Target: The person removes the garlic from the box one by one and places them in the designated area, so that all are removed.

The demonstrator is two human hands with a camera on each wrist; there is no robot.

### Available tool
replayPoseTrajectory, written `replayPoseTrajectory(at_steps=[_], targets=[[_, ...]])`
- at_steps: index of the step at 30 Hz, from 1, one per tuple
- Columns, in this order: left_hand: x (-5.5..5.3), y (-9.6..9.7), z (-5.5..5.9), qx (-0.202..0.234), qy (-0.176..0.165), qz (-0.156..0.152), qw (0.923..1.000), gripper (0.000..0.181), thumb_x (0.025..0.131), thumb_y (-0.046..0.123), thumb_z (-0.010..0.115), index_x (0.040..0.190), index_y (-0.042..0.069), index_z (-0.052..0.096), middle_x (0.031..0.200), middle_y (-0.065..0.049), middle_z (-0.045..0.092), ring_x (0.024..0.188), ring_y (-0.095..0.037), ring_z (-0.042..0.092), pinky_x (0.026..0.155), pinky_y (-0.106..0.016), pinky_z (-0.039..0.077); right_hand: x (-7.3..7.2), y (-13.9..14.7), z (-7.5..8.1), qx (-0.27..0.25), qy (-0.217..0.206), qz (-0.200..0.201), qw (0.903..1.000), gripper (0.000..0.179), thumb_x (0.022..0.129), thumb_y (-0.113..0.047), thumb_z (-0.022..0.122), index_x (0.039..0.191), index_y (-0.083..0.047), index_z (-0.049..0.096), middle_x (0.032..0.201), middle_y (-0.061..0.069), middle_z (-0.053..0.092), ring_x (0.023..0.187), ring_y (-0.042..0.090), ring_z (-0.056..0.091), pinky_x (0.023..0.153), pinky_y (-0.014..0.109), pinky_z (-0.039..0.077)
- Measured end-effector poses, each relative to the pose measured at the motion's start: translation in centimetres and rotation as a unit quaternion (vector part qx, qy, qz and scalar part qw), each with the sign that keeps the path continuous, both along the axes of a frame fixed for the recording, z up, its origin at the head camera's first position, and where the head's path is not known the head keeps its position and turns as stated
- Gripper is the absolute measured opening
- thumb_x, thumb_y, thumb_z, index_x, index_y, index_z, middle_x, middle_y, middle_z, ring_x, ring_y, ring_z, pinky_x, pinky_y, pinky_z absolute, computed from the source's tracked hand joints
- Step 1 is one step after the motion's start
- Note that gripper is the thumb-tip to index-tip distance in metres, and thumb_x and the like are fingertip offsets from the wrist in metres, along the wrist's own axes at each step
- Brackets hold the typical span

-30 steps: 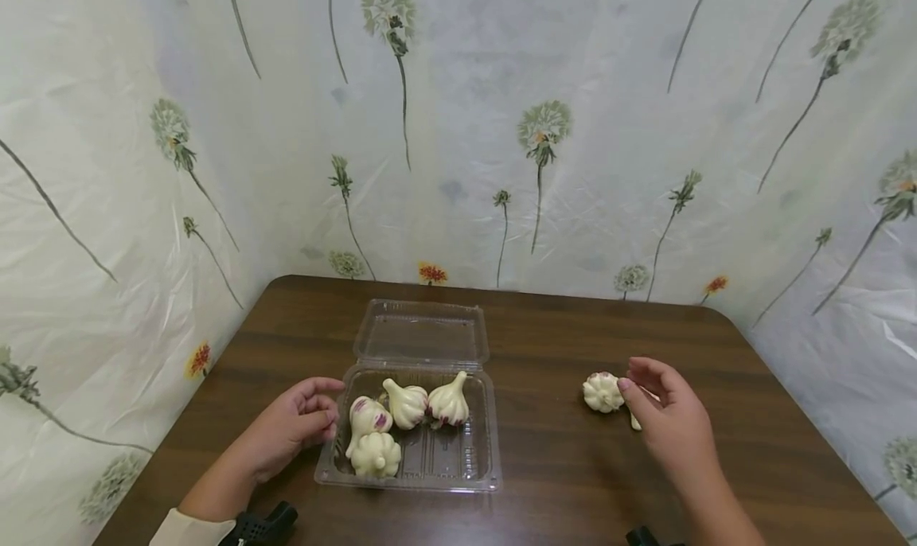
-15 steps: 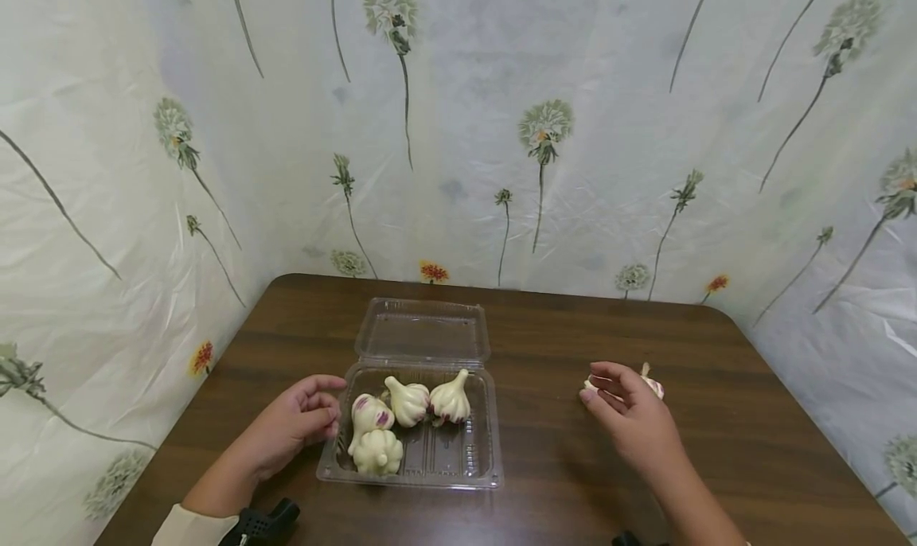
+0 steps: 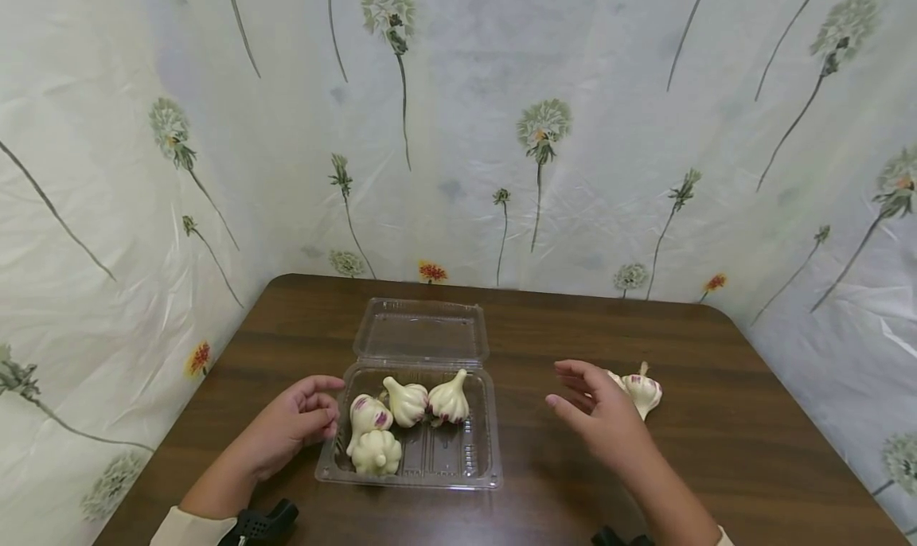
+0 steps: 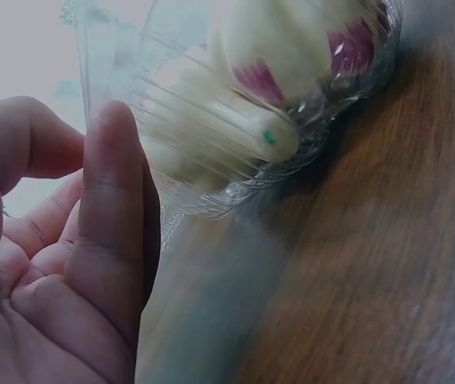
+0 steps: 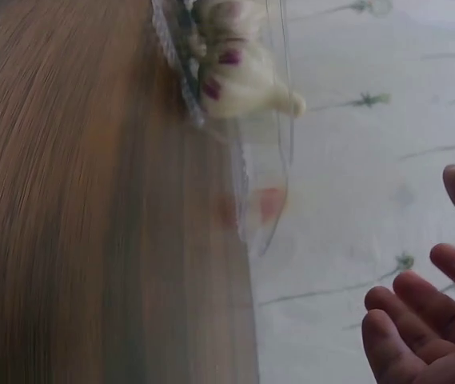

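Observation:
A clear hinged plastic container (image 3: 478, 482) stands on the table with its lid (image 3: 421, 335) laid back, holding several garlic bulbs (image 3: 449, 401), white with purple patches. At its left side, my left hand (image 3: 304, 415) pinches the rim between thumb and index finger, as the left wrist view also shows the thumb (image 4: 111, 208) against the clear edge. My right hand (image 3: 602, 411) hovers to the right of the container with fingers apart and nothing in them; its fingers (image 5: 391, 344) are spread in the right wrist view. Behind it lies a loose garlic bulb (image 3: 642, 391), with another partly hidden by the hand.
The dark wooden table (image 3: 530, 339) has rounded far corners. A pale curtain (image 3: 458, 132) printed with dandelions hangs around its back and sides. Black wrist straps (image 3: 261, 522) show at the lower edge.
My right hand has moved left, away from the loose garlic bulbs toward the container, uncovering one of them. My left hand and the container have stayed in place.

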State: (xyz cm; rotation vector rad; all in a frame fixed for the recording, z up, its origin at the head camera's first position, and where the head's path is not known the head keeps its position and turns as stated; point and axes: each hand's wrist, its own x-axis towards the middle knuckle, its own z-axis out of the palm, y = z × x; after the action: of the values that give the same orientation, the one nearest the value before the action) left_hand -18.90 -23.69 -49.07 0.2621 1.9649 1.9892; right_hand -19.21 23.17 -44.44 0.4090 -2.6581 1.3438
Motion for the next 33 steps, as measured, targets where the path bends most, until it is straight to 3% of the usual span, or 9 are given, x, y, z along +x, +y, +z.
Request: replayPoseTrajectory(at_steps=[7, 19, 26, 33], targets=[[0.1, 0.0, 0.0, 0.001, 0.002, -0.004, 1.0, 0.055, 0.105, 0.007, 0.06, 0.15, -0.009, 0.033, 0.098, -0.001, 0.061, 0.084, -0.014, 0.066, 0.079, -0.025, 0.06, -0.1, -1.8, 0.1, 0.0, -0.014, 0.022, 0.9997, 0.056, 0.098, -0.034, 0.075, 0.144, -0.007, 0.055, 0.146, 0.013, 0.059, 0.136, 0.036, 0.058, 0.11, 0.049, 0.05], [0.2, 0.1, 0.2, 0.002, 0.002, -0.001, 1.0, 0.054, 0.105, 0.006, 0.06, 0.149, -0.009, 0.034, 0.097, 0.0, 0.061, 0.083, -0.013, 0.066, 0.079, -0.025, 0.06, -0.7, -4.4, 0.2, -0.015, -0.033, 0.04, 0.9985, 0.055, 0.097, -0.03, 0.078, 0.143, -0.011, 0.057, 0.145, 0.012, 0.059, 0.135, 0.035, 0.059, 0.112, 0.05, 0.049], [0.3, 0.1, 0.2, -0.001, 0.002, 0.0, 1.0, 0.054, 0.105, 0.007, 0.06, 0.149, -0.009, 0.034, 0.097, -0.001, 0.061, 0.083, -0.013, 0.066, 0.079, -0.026, 0.06, -1.1, -5.7, 0.2, -0.011, -0.038, 0.044, 0.9983, 0.055, 0.095, -0.024, 0.08, 0.143, -0.011, 0.057, 0.146, 0.016, 0.059, 0.135, 0.033, 0.059, 0.112, 0.048, 0.049], [0.2, 0.1, 0.2, -0.002, 0.001, 0.001, 1.0, 0.054, 0.105, 0.007, 0.061, 0.149, -0.009, 0.034, 0.098, -0.002, 0.061, 0.083, -0.014, 0.066, 0.079, -0.026, 0.06, -1.2, -6.7, 0.4, 0.001, -0.05, 0.04, 0.9979, 0.058, 0.094, -0.026, 0.08, 0.145, -0.01, 0.056, 0.146, 0.011, 0.059, 0.137, 0.031, 0.057, 0.114, 0.048, 0.047]])
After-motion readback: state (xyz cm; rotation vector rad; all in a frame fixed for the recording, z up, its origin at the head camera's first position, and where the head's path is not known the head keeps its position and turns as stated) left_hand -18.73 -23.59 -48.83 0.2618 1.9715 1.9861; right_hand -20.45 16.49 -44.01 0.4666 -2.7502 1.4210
